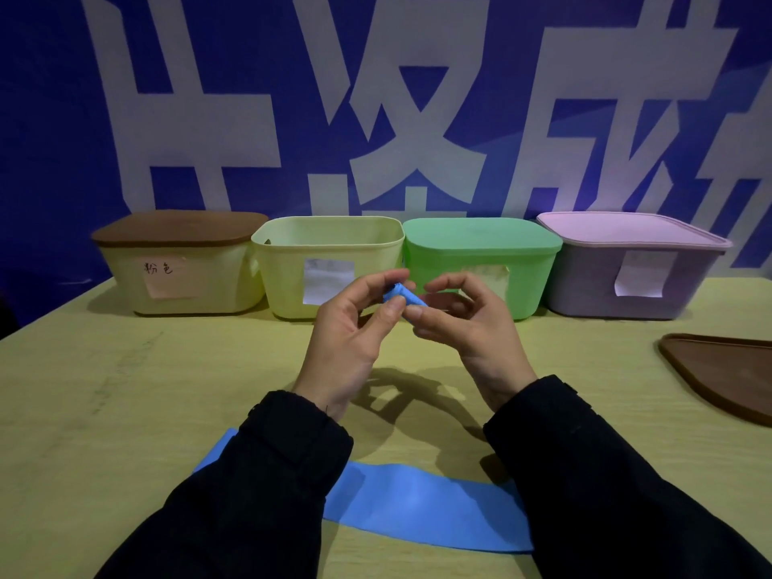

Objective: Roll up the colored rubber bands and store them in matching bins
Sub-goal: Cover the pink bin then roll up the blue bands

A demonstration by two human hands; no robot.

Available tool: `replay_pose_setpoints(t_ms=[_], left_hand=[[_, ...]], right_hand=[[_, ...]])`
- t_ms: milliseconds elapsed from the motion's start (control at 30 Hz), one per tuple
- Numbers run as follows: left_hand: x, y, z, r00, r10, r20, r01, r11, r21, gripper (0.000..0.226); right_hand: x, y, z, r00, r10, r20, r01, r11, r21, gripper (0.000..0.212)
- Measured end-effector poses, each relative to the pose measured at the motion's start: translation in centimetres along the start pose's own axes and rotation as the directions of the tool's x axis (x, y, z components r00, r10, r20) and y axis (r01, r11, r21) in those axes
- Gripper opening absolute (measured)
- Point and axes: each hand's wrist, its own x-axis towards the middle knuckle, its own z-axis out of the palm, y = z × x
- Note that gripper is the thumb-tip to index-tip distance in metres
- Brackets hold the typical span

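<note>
Rolled blue band point(402, 295): held above the tabletop point(125, 390) at centre, pinched from both sides, left hand point(353, 328) with thumb and fingers clamped on its near end, right hand point(463, 323) with fingers curled onto its right end. Flat blue band point(417, 501): on the tabletop at 6 o'clock, partly under both sleeves. Bins at 12 o'clock, left to right: brown-lidded bin point(184, 265), open yellow bin point(330, 265), green bin point(480, 265), purple bin point(631, 265); loose brown lid point(727, 374) at 3 o'clock.

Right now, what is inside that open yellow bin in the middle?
Only the far inner wall and a handle slot of the open yellow bin show, and both look bare. Its front wall and the hands, gripping a rolled blue band, hide the bottom, so the contents cannot be told.
</note>
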Motion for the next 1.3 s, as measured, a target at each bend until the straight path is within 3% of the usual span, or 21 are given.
replay_pose_setpoints(t_ms=[167, 400, 600, 733, 900, 1000, 1100, 1200, 1300], left_hand=[[0.2, -0.5, -0.2, 1.0, -0.021, -0.007, 0.021, 0.999, -0.04, 0.026], [0.1, 0.1, -0.2, 0.996, -0.034, -0.086, 0.04, 0.997, 0.069, 0.025], [2.7, 2.7, -2.1, 0.998, -0.062, 0.006, 0.059, 0.969, 0.24, 0.016], [6.0, 3.4, -4.2, 0.999, 0.04, -0.013, -0.029, 0.883, 0.468, 0.01], [10.3, 2.5, -6.4, 0.997, 0.003, -0.073, 0.04, 0.818, 0.573, 0.012], [12.5, 1.9, -7.2, 0.988, 0.067, -0.142, 0.042, 0.759, 0.65, 0.012], [14.2, 0.8, -7.8, 0.978, 0.137, -0.156, 0.032, 0.644, 0.765, 0.007], [14.6, -0.3, -8.5, 0.986, 0.118, -0.116, 0.037, 0.528, 0.849, 0.008], [13.9, -0.4, -9.0, 0.986, 0.142, -0.083, -0.008, 0.543, 0.84, 0.021]], right_hand=[[0.4, 0.0, -0.7, 0.997, 0.005, 0.081, 0.0, 0.998, -0.063, 0.016], [0.8, -0.5, -0.7, 0.992, -0.12, 0.031, 0.123, 0.95, -0.286, 0.01], [3.1, -2.4, -0.6, 0.984, -0.119, 0.129, 0.165, 0.879, -0.447, 0.008], [6.4, -3.5, 1.3, 0.972, -0.179, 0.151, 0.234, 0.752, -0.616, 0.011], [11.2, -1.6, 3.7, 0.968, -0.181, 0.174, 0.251, 0.695, -0.674, 0.015], [14.0, -0.3, 4.9, 0.965, -0.217, 0.149, 0.254, 0.623, -0.739, 0.017], [15.8, 1.1, 6.1, 0.954, -0.256, 0.155, 0.269, 0.507, -0.819, 0.017], [16.6, 2.4, 6.5, 0.949, -0.256, 0.184, 0.28, 0.415, -0.866, 0.013], [16.2, 2.8, 6.3, 0.942, -0.268, 0.202, 0.295, 0.378, -0.877, 0.012]])
